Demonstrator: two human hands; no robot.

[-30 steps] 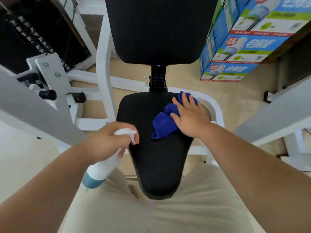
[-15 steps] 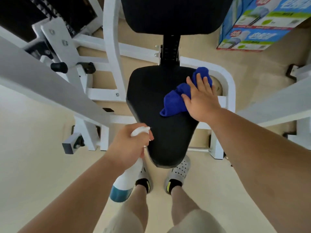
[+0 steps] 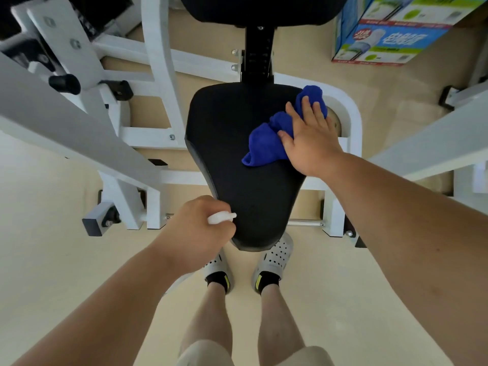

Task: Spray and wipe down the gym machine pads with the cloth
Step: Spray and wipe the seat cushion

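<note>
Looking down from the head view, the right grip (image 3: 310,138), a bare hand, lies flat with straight fingers on the blue cloth (image 3: 266,143) and presses it onto the far right part of the seat pad (image 3: 232,154). The grip is wide, not curled; I think a flat palm spreads the pressure, so more of the cloth rubs the pad. The cloth is bunched and looks soft and fluffy, like microfibre, with one end going over the pad's right edge.

The left grip (image 3: 196,231) is closed round a white spray bottle (image 3: 220,217), held beside the near left edge of the pad. Only the white nozzle shows; the body is hidden under the hand. The nozzle points towards the pad, probably to keep it ready for another spray.

The seat pad is black, smooth and slightly matt, wide at the far end and narrow and rounded at the near end. A second black pad, the back pad (image 3: 264,9), stands beyond it on a black post. The white frame (image 3: 158,75) is of painted metal tubes with square edges.
</note>
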